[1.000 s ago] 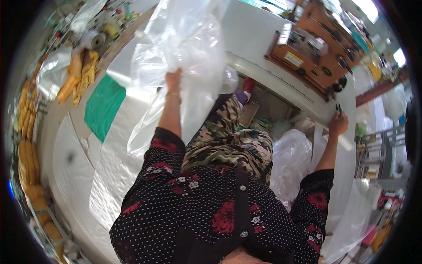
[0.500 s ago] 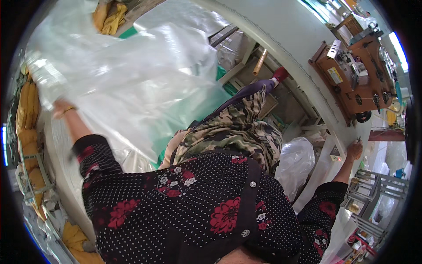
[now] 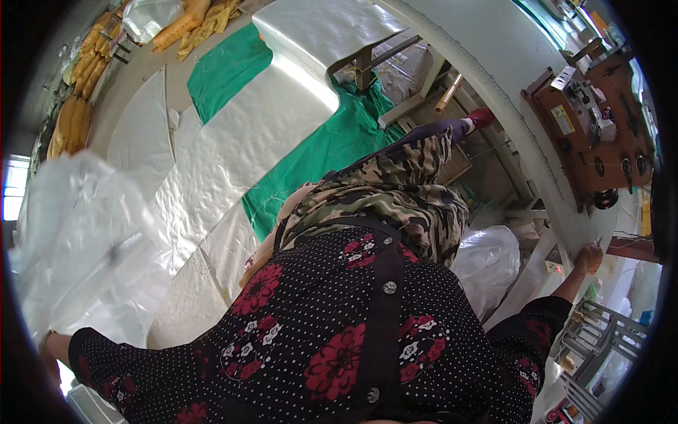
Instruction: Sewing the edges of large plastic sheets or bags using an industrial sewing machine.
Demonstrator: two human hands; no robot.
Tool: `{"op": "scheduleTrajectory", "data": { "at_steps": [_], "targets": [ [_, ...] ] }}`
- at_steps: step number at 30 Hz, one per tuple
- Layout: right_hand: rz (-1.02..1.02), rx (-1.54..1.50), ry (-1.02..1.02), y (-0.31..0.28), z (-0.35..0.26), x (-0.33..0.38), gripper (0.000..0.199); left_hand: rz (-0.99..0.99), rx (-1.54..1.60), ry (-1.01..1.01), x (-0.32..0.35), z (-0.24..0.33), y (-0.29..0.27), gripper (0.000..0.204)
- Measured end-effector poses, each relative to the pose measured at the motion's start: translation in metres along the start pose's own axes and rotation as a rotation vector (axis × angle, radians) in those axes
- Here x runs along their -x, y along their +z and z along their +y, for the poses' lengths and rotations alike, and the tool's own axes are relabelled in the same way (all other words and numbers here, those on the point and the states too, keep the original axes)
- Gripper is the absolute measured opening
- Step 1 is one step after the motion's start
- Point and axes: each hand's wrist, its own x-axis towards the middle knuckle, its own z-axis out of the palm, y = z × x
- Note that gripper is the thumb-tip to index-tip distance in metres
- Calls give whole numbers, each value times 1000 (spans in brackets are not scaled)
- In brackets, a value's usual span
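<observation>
At the far left rim, my left hand is mostly lost in the dark edge, its fingers hidden. Right above it hangs a billowing clear plastic sheet, blurred by motion. At the right, by the edge of the white table, my right hand is closed, with a small metal tool poking out of it. The tool is too small to name exactly. A long band of shiny translucent film drapes from the tabletop down over green cloth on the floor.
A brown sewing machine stands on the white table. Beneath it are a foot in a red shoe and a wooden rod. A clear plastic bag lies beside my right leg. Yellow sacks line the left wall.
My left hand has swung down and back to the left rim, and the clear sheet has swept left with it. The green cloth and film band are uncovered. My right hand stays by the table.
</observation>
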Motion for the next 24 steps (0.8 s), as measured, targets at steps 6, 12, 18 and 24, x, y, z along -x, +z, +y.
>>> {"op": "scheduleTrajectory", "data": {
  "at_steps": [6, 12, 18, 24],
  "targets": [
    [63, -17, -166, 10, 16, 1, 28, 5, 72, 2, -11, 4, -26, 31],
    [61, 136, 127, -7, -3, 3, 30, -3, 138, 41, -45, 30, -21, 30],
    [17, 287, 309, -52, -45, 21, 35, -187, 278, 279, -80, 125, 56, 29],
    [192, 277, 118, -81, -84, 51, 39, -1096, 529, 764, 205, 337, 274, 25]
  ]
}}
